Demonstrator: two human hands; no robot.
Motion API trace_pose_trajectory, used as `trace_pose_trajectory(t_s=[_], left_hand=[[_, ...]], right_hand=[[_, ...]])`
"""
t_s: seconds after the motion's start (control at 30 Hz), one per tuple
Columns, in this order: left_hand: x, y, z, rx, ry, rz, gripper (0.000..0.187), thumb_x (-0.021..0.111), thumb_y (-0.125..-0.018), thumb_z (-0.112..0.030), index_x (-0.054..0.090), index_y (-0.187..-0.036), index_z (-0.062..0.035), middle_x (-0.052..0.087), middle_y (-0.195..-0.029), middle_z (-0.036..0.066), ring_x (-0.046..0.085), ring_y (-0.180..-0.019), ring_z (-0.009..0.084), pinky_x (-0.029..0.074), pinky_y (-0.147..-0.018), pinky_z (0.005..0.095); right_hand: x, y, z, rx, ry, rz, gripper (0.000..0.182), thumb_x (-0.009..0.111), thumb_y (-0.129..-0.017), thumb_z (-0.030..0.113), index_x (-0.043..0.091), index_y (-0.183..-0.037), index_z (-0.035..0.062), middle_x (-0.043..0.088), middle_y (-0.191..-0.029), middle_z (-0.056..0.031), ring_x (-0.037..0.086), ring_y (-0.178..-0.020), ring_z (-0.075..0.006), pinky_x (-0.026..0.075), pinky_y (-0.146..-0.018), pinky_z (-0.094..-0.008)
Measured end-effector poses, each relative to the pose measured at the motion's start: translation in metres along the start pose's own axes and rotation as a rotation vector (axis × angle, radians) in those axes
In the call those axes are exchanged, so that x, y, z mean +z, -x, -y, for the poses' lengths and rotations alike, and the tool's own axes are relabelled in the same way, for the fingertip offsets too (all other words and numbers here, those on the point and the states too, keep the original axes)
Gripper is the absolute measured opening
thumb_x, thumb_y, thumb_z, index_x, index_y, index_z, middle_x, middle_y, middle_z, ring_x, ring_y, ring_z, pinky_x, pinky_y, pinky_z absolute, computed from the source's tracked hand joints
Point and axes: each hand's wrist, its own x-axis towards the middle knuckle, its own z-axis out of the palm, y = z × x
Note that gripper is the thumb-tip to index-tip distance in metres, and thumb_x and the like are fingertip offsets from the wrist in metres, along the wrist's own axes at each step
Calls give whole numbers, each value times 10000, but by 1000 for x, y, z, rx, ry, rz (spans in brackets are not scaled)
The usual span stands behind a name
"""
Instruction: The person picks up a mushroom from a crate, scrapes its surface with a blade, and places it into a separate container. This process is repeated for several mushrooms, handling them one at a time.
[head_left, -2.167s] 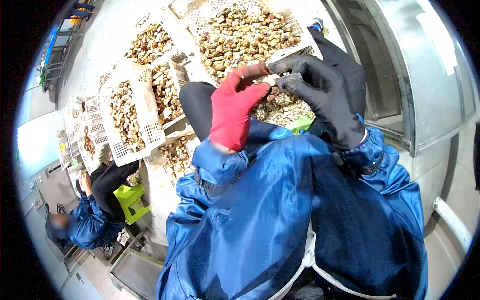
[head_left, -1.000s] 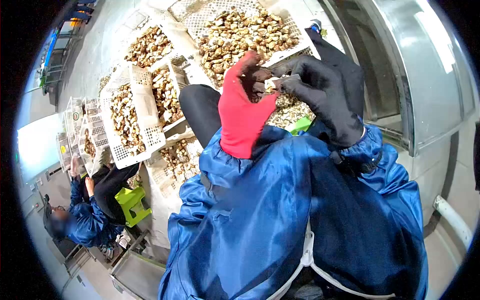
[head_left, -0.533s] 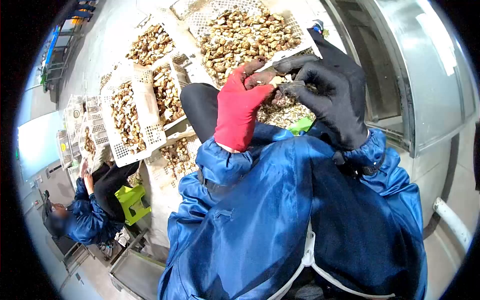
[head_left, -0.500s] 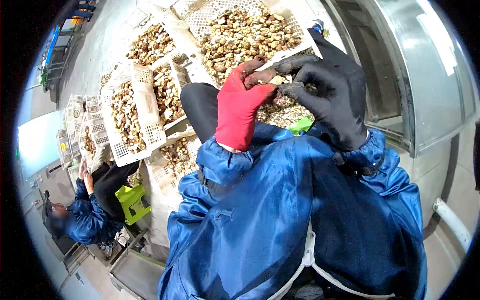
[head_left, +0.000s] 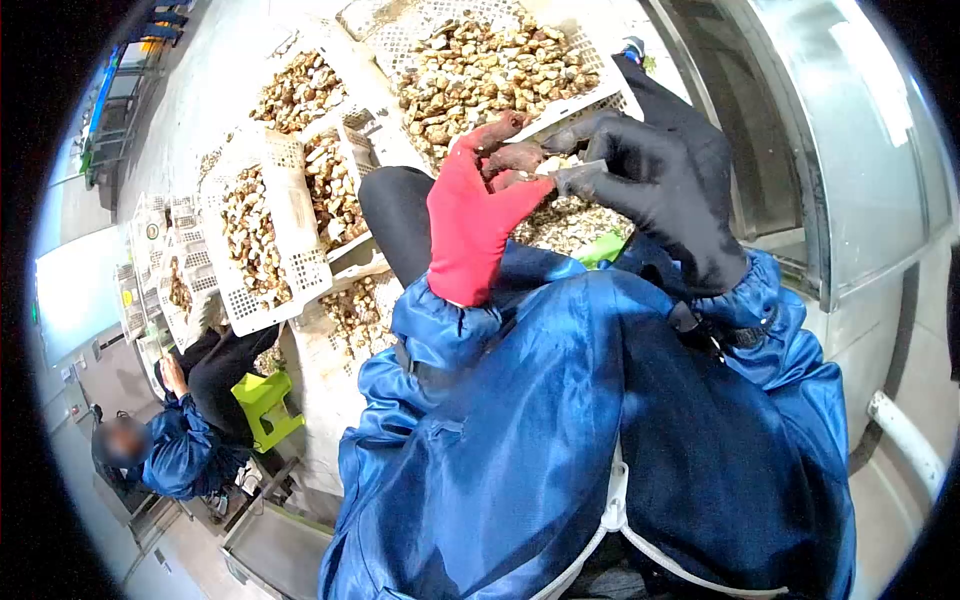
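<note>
My left hand [head_left: 480, 215], in a red glove with dirt-darkened fingertips, is closed with its thumb and fingers around a small pale mushroom [head_left: 556, 162], mostly hidden. Facing it, my right hand [head_left: 660, 190] wears a black glove. Its thumb and forefinger are pinched on a thin grey piece that looks like a small knife blade [head_left: 594, 167]. The two thumbs nearly meet. Below them lies a heap of pale trimmings [head_left: 568, 226]. Just beyond the hands stands a white mesh crate [head_left: 590, 100] full of brown-and-white mushrooms [head_left: 490, 75].
More white crates [head_left: 297, 195] of mushrooms stand to the left. A bright green object [head_left: 602, 250] shows under my right wrist. At far left a co-worker in blue [head_left: 185, 450] sits by a green stool [head_left: 265, 408]. Metal-framed panels [head_left: 840, 140] line the right side.
My hands have shifted slightly, and the right fingers are curled in more. The pale mushroom shows less between them. The co-worker's hands have lowered a little.
</note>
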Motion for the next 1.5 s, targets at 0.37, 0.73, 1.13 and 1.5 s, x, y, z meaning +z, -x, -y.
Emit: trace_pose_trajectory(t_s=[0.37, 0.73, 1.13, 1.5], left_hand=[[0, 4, 1, 111, -110, 19, 599, 688, -623, 38, 423, -1158, 8, 522, -1118, 93, 549, -917, 124, 456, -768, 230], [8, 5, 14, 534, -269, 21, 619, 626, -626, 96, 406, -1197, 0, 496, -1159, 112, 546, -963, 181, 456, -823, 285], [12, 7, 6, 450, -160, 32, 632, 600, -619, 107, 368, -1198, 5, 474, -1155, 110, 534, -964, 165, 450, -814, 265], [7, 6, 8, 509, -187, 17, 669, 568, -629, 95, 338, -1246, -22, 477, -1152, 93, 523, -911, 144, 432, -799, 250]], right_hand=[[2, 4, 17, 96, -46, -89, 167, 604, -760, 144, 558, -805, -10, 581, -720, -41, 515, -676, -94, 410, -619, -235], [1, 5, -3, 137, 27, -38, 145, 606, -730, 138, 551, -769, 10, 553, -696, -8, 498, -652, -78, 397, -599, -217], [-3, 6, -2, 251, -310, -116, 181, 623, -702, 179, 547, -755, 24, 523, -646, -1, 504, -603, -87, 393, -547, -216], [-7, 7, 15, 139, 117, -73, 142, 612, -758, 117, 572, -822, -4, 627, -863, -64, 546, -748, -83, 451, -688, -236]])
